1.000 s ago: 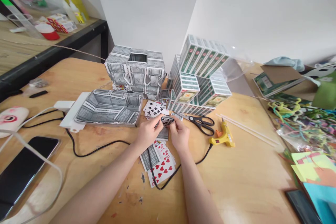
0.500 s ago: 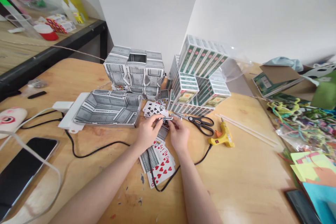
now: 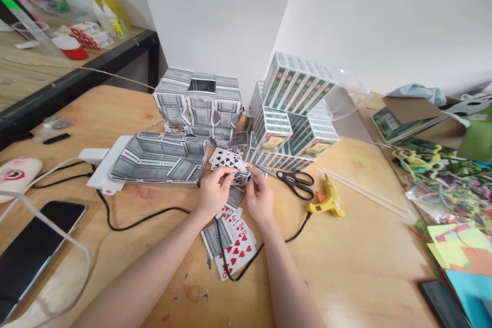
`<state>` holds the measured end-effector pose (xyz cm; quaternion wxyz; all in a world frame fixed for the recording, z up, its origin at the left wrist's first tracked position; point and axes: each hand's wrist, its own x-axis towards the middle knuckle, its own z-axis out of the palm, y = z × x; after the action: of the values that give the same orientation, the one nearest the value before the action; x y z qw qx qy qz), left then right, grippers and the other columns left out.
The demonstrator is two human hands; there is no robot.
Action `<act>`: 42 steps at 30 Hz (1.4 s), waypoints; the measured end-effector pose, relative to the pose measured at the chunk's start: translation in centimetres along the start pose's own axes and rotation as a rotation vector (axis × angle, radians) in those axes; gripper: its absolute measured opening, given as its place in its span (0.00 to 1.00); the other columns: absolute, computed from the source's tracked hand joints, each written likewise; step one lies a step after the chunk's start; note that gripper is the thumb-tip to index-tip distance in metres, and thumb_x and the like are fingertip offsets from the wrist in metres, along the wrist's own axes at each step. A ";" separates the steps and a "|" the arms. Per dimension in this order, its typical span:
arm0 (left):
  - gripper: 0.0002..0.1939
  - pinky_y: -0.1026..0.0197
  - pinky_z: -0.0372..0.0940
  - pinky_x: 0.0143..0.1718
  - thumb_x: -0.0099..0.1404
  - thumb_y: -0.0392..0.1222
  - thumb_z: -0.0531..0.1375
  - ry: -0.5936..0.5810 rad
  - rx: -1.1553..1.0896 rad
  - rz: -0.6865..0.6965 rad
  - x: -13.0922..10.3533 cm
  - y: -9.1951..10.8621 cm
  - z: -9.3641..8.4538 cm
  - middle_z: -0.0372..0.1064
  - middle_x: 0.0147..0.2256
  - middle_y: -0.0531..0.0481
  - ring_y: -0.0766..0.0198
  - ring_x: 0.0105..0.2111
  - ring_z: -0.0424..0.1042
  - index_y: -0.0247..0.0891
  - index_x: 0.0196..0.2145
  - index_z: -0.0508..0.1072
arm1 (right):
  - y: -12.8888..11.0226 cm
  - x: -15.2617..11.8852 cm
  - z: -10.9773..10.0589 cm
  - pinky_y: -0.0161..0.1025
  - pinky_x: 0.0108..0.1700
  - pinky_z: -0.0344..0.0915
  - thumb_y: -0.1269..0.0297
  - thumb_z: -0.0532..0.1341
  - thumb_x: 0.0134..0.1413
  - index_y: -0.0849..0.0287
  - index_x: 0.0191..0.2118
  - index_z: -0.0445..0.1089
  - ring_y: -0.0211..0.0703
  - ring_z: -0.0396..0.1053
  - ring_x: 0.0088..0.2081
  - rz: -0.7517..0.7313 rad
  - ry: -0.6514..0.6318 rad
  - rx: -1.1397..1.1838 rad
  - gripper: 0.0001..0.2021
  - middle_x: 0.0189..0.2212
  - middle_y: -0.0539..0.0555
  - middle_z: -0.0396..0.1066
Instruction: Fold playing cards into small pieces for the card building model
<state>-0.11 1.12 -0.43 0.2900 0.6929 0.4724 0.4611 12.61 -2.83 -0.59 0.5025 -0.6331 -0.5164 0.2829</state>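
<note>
Between my two hands is a folded playing card (image 3: pixel 241 176), tilted above the table. My left hand (image 3: pixel 215 189) pinches its left end between thumb and fingers; my right hand (image 3: pixel 260 196) grips the right end. Just behind it lie club cards (image 3: pixel 226 158), face up. Below my hands spread heart cards (image 3: pixel 239 248) and some face-down cards (image 3: pixel 216 238), with a black cord across them. To the left sits an open tray made of playing cards (image 3: pixel 157 159). Scissors (image 3: pixel 295 182) with black handles and a yellow glue gun (image 3: pixel 327 201) lie right of my right hand.
A box-like card structure (image 3: pixel 198 102) stands at the back, beside stacked card packs (image 3: pixel 292 118). A white power strip (image 3: pixel 109 166), a phone (image 3: pixel 36 251) and cables occupy the left. Clear glue sticks (image 3: pixel 363 192), pipe cleaners (image 3: pixel 442 177) and coloured paper (image 3: pixel 461 251) are on the right.
The folded card between my hands has tilted, showing more of its printed face. My hands have shifted only slightly, and the face-down cards below lie slightly differently.
</note>
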 end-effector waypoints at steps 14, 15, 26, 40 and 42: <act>0.08 0.65 0.66 0.37 0.62 0.39 0.53 -0.005 0.105 0.092 0.1 0.8 -0.5 0.75 0.32 0.50 0.65 0.33 0.73 0.38 0.33 0.71 | -0.3 -0.2 0.0 0.38 0.36 0.69 0.61 0.53 0.55 0.57 0.38 0.72 0.42 0.73 0.31 -0.080 0.016 -0.075 0.12 0.33 0.53 0.75; 0.07 0.65 0.66 0.37 0.62 0.39 0.53 -0.002 0.109 0.092 0.1 0.8 -0.5 0.75 0.32 0.50 0.65 0.33 0.73 0.38 0.33 0.71 | -0.3 -0.3 0.0 0.38 0.36 0.68 0.61 0.52 0.55 0.57 0.38 0.72 0.42 0.73 0.31 -0.082 0.012 -0.086 0.12 0.32 0.53 0.75; 0.07 0.65 0.65 0.35 0.62 0.39 0.53 -0.010 0.116 0.085 -0.1 1.0 -0.3 0.75 0.32 0.51 0.66 0.32 0.73 0.39 0.33 0.72 | -0.4 -0.3 0.1 0.36 0.35 0.67 0.67 0.53 0.49 0.57 0.38 0.72 0.41 0.72 0.30 0.003 0.069 -0.122 0.12 0.29 0.51 0.75; 0.12 0.59 0.65 0.46 0.63 0.35 0.51 -0.027 0.140 0.060 0.0 0.2 0.2 0.72 0.42 0.47 0.62 0.44 0.70 0.39 0.43 0.69 | 0.5 0.1 0.4 0.39 0.35 0.70 0.62 0.56 0.51 0.58 0.37 0.72 0.44 0.73 0.32 -0.002 0.044 0.087 0.10 0.31 0.54 0.75; 0.14 0.58 0.65 0.47 0.63 0.35 0.51 -0.055 0.150 0.090 -0.1 0.3 0.3 0.71 0.45 0.46 0.62 0.45 0.70 0.38 0.46 0.66 | 0.5 0.2 0.2 0.39 0.35 0.70 0.61 0.56 0.51 0.58 0.34 0.72 0.43 0.72 0.31 0.016 0.082 0.079 0.10 0.30 0.53 0.75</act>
<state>0.28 0.91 -0.37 0.2292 0.7456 0.4658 0.4178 12.71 -2.53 -1.03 0.5457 -0.6279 -0.4786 0.2809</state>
